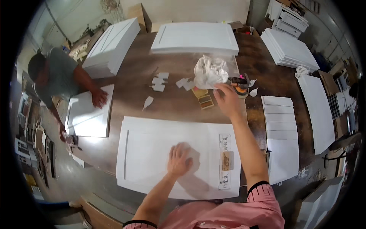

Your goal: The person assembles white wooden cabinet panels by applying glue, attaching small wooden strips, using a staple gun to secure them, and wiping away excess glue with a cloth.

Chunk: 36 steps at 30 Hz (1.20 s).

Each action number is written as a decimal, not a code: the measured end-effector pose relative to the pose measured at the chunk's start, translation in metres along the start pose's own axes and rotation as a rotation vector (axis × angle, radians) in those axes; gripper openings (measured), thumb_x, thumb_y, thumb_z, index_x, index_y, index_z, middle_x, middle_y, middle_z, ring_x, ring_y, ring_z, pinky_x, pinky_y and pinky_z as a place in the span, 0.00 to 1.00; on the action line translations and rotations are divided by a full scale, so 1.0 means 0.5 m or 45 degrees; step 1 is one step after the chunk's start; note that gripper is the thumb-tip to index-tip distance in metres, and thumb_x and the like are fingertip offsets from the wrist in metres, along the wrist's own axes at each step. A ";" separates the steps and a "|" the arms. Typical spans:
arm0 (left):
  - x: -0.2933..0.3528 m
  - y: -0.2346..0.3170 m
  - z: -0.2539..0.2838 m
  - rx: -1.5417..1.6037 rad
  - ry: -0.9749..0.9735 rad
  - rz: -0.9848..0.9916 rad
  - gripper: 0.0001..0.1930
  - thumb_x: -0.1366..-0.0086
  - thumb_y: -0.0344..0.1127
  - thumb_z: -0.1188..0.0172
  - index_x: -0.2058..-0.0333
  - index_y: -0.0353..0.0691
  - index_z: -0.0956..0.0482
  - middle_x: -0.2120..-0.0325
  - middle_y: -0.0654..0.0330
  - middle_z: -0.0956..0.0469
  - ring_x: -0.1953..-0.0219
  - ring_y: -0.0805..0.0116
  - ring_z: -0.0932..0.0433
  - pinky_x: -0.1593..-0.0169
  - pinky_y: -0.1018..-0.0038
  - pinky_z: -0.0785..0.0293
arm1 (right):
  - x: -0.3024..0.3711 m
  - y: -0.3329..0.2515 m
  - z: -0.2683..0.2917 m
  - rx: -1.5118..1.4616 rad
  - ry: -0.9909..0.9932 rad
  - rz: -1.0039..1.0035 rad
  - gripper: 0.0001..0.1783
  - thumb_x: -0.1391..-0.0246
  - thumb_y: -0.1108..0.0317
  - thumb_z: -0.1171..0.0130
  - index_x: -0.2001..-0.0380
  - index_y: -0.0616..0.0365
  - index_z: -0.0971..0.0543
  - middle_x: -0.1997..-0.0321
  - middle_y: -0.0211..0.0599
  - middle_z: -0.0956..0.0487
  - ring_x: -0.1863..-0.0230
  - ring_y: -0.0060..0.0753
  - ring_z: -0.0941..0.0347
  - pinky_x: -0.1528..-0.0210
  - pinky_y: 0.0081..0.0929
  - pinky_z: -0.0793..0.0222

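My left hand lies flat, fingers spread, on a white panel with a grooved left edge. Stretched forward past the panel's far edge, my right hand is at the lower right of a crumpled white cloth; its thumb and fingers look apart, and I cannot tell how firmly they touch the cloth. A small yellowish open box stands just left of this hand. Beyond its fingers sits an orange and black sander. On the panel's right side, a tan block rests on a marked strip.
At the left, another person's hand presses on a smaller white panel. White panel stacks stand at the far left, far middle and far right. Several small white pieces lie mid-table. White boards lie right.
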<state>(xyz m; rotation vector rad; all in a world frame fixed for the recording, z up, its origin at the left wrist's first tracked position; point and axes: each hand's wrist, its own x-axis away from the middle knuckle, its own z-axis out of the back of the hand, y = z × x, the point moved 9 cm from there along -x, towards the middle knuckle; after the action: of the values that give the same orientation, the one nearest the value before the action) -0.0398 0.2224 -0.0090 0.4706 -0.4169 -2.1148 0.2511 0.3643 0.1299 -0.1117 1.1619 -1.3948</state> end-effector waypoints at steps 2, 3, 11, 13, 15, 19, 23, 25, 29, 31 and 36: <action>0.001 -0.001 -0.015 0.001 -0.004 -0.042 0.31 0.43 0.39 0.32 0.39 0.46 0.25 0.33 0.46 0.34 0.29 0.43 0.38 0.26 0.43 0.45 | 0.126 0.025 0.037 -0.013 -0.030 -0.110 0.13 0.39 0.63 0.36 0.53 0.51 0.15 0.47 0.43 0.16 0.45 0.51 0.22 0.44 0.44 0.26; -0.002 0.002 -0.017 0.020 -0.037 -0.014 0.30 0.42 0.39 0.32 0.39 0.46 0.25 0.32 0.46 0.35 0.29 0.43 0.39 0.26 0.43 0.45 | 0.180 0.020 0.056 0.008 -0.048 -0.140 0.13 0.39 0.63 0.36 0.53 0.51 0.15 0.47 0.43 0.16 0.45 0.51 0.22 0.44 0.44 0.26; 0.006 0.017 -0.018 -0.007 -0.057 -0.034 0.30 0.41 0.37 0.32 0.38 0.44 0.26 0.30 0.46 0.37 0.28 0.43 0.40 0.24 0.46 0.49 | 0.622 -0.047 0.116 0.852 -0.504 -0.687 0.32 0.46 0.54 0.29 0.40 0.53 0.23 0.56 0.47 0.15 0.53 0.49 0.18 0.54 0.43 0.22; 0.010 0.017 -0.010 -0.012 -0.038 -0.050 0.30 0.40 0.38 0.33 0.38 0.45 0.26 0.29 0.46 0.39 0.27 0.46 0.42 0.23 0.47 0.50 | 0.650 -0.032 0.112 0.773 -0.433 -0.675 0.34 0.47 0.53 0.30 0.39 0.54 0.24 0.58 0.46 0.15 0.56 0.51 0.18 0.55 0.44 0.22; 0.012 0.017 -0.009 0.001 -0.027 -0.063 0.30 0.40 0.39 0.33 0.38 0.45 0.26 0.29 0.46 0.40 0.26 0.46 0.43 0.23 0.48 0.51 | 0.648 -0.035 0.109 0.696 -0.384 -0.591 0.36 0.49 0.55 0.29 0.39 0.58 0.24 0.64 0.45 0.15 0.65 0.52 0.18 0.57 0.44 0.22; 0.017 0.014 -0.016 0.012 -0.064 -0.025 0.30 0.38 0.39 0.34 0.37 0.45 0.27 0.28 0.47 0.41 0.26 0.46 0.44 0.23 0.48 0.52 | 0.631 -0.073 0.114 0.671 -0.336 -0.569 0.35 0.50 0.56 0.28 0.40 0.58 0.23 0.63 0.46 0.14 0.63 0.50 0.17 0.59 0.43 0.22; 0.032 -0.001 -0.025 -0.027 -0.053 -0.038 0.31 0.37 0.40 0.35 0.35 0.45 0.29 0.27 0.47 0.43 0.25 0.46 0.46 0.22 0.48 0.53 | 0.548 -0.092 0.220 0.566 0.091 -0.459 0.32 0.50 0.58 0.28 0.42 0.58 0.21 0.64 0.45 0.15 0.65 0.48 0.17 0.60 0.41 0.22; 0.034 -0.011 -0.038 -0.140 -0.063 -0.030 0.34 0.35 0.45 0.36 0.31 0.45 0.33 0.26 0.47 0.46 0.24 0.45 0.49 0.22 0.44 0.56 | 0.528 -0.018 0.262 0.657 0.107 -0.661 0.32 0.50 0.57 0.28 0.41 0.54 0.21 0.64 0.43 0.15 0.66 0.47 0.17 0.60 0.41 0.21; 0.152 0.106 -0.099 -0.148 -0.423 -0.271 0.40 0.33 0.54 0.37 0.28 0.43 0.38 0.24 0.48 0.49 0.21 0.46 0.54 0.23 0.39 0.60 | 0.444 0.074 0.329 0.778 0.010 -0.813 0.33 0.46 0.50 0.30 0.40 0.53 0.21 0.50 0.46 0.15 0.50 0.52 0.18 0.47 0.45 0.24; 0.250 0.168 -0.094 0.006 -0.567 -0.474 0.41 0.33 0.57 0.38 0.28 0.43 0.38 0.24 0.48 0.47 0.21 0.46 0.53 0.23 0.37 0.59 | 0.432 0.115 0.361 0.726 0.107 -0.731 0.30 0.44 0.53 0.31 0.41 0.55 0.20 0.53 0.44 0.15 0.49 0.51 0.19 0.46 0.45 0.25; 0.394 0.076 0.007 -0.236 -0.456 -0.348 0.37 0.40 0.49 0.31 0.32 0.48 0.30 0.29 0.52 0.37 0.25 0.48 0.43 0.27 0.37 0.51 | 0.496 0.032 0.300 0.449 0.076 -0.515 0.23 0.41 0.60 0.32 0.45 0.57 0.19 0.58 0.43 0.15 0.51 0.49 0.20 0.48 0.44 0.26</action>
<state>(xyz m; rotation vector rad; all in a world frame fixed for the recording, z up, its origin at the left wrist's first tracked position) -0.1173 0.0381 -0.0227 0.0388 -0.3682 -2.4855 0.3041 0.0897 0.0532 -0.0553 0.9552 -1.9533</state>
